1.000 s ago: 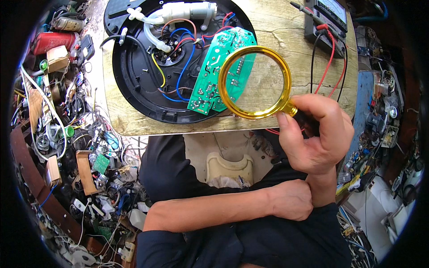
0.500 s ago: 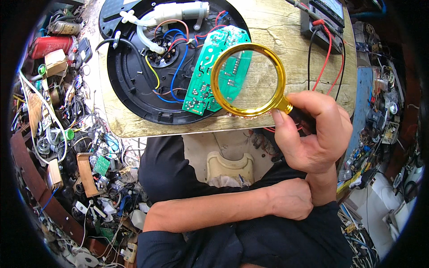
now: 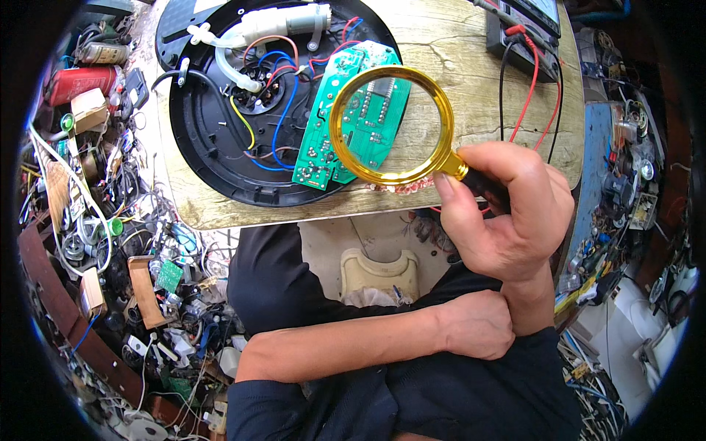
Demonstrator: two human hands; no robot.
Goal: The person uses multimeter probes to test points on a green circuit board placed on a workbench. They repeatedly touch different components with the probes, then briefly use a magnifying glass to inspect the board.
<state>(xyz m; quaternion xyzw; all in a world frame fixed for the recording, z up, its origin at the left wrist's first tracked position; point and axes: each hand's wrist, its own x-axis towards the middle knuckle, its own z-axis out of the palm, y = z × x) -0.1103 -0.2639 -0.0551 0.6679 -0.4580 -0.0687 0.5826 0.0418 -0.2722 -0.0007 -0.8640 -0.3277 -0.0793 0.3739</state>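
Note:
My right hand (image 3: 515, 209) grips the dark handle of a magnifying glass (image 3: 446, 121) with a gold rim. Its lens is raised over the right part of a green circuit board (image 3: 312, 154), whose solder points and component leads show through the glass. The board lies tilted on a round black plastic housing (image 3: 202, 136), joined to it by red, blue and other wires. A whitish cylindrical part with a clear tube (image 3: 283, 23) sits at the housing's far side. Closed in a fist, my left hand (image 3: 474, 325) rests against my right forearm, its fingertips tucked out of sight.
The wooden-topped table (image 3: 463, 73) ends just short of my knees. An analog multimeter (image 3: 518, 33) with red and black leads stands at its far right. Heaped electronic parts (image 3: 169, 323) crowd the left, beside a red cylinder (image 3: 81, 84); more clutter (image 3: 632, 184) lies right.
My right hand has moved the magnifying glass slightly left, so more of the circuit board shows through its lens. The whole table has shifted a little left in view. My left fist stays put.

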